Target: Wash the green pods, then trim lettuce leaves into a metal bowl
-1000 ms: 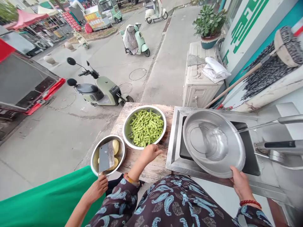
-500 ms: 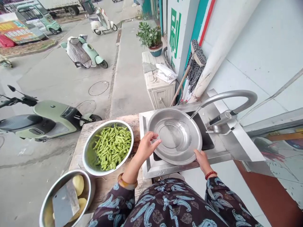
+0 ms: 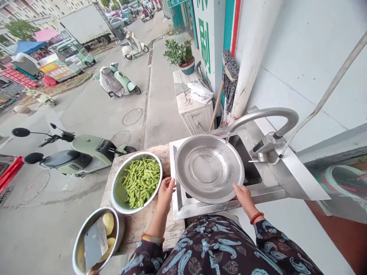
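Note:
A wide metal basin (image 3: 205, 168) sits tilted over the sink (image 3: 252, 173), and a thin stream runs into it from the faucet (image 3: 268, 114). My right hand (image 3: 243, 196) grips the basin's near right rim, its thumb on top. My left hand (image 3: 166, 191) is off the basin, between it and a metal bowl (image 3: 117, 191) of green soybean pods (image 3: 142, 179). Its fingers are stretched and hold nothing; whether they touch the bowl's rim I cannot tell.
Nearer on the wooden table (image 3: 172, 229) stands a metal pot (image 3: 77, 248) with peeled potatoes (image 3: 108, 223) and a cleaver (image 3: 96, 242). Behind the sink are a mop (image 3: 229, 76) and a cabinet (image 3: 197, 114) with a potted plant (image 3: 183, 55). A scooter (image 3: 86, 152) is parked at left.
My left hand has moved left from above the basin toward the bowl of soybean pods. My right hand stays on the basin rim. The view has shifted, showing more of the street.

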The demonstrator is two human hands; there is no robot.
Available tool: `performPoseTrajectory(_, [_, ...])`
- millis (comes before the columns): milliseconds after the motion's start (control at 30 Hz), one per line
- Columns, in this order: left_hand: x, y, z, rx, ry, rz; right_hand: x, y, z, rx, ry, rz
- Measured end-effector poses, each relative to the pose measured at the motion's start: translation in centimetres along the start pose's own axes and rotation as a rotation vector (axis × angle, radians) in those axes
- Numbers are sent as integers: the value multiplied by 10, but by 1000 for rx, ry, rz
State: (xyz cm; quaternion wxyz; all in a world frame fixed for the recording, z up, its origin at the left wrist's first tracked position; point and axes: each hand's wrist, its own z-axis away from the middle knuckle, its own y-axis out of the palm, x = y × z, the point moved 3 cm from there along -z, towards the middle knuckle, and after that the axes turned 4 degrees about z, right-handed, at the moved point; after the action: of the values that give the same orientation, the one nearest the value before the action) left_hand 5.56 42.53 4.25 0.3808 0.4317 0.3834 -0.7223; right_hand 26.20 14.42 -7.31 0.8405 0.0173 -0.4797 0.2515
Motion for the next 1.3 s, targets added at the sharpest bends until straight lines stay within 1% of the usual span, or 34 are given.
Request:
performPoseTrajectory(67, [18,14,16,44,-139,39,-1,0,0,7,1,2])
performPoseTrajectory(133, [31,32,30,128,-266,88,-3,0,1,24,14,-12])
performPoseTrajectory(233, [39,60,47,266,-373,178,-5,1,2,56,38,-45])
performPoseTrajectory(300, [39,72,54,269,-402,227,-7,1,2,80,46,-56])
performPoseTrajectory(433, [37,82,59,179,-458,301,-13,1,2,128,51,-63])
performPoseTrajectory(533, [37,82,58,116,-501,335,-19,1,0,154,56,-80])
performPoseTrajectory(633, [37,82,57,76,-530,350,-25,0,-2,156,72,-157])
performPoseTrajectory(800, [30,85,60,48,-479,342,-31,-1,-7,137,108,-322])
performPoseTrajectory(900, [24,88,63,39,-443,323,-31,-2,-8,159,106,-356])
performPoseTrajectory(1000, [22,87,69,29,-446,320,-32,-4,-7,173,87,-366])
performPoseTrajectory(1133, [23,74,85,-6,-453,373,-42,-9,-6,160,79,-361])
performPoseTrajectory(1233, [25,58,96,0,-422,437,-52,-10,-11,143,68,-341])
performPoseTrajectory(1300, [25,44,102,23,-426,482,-56,-10,-14,155,59,-324])
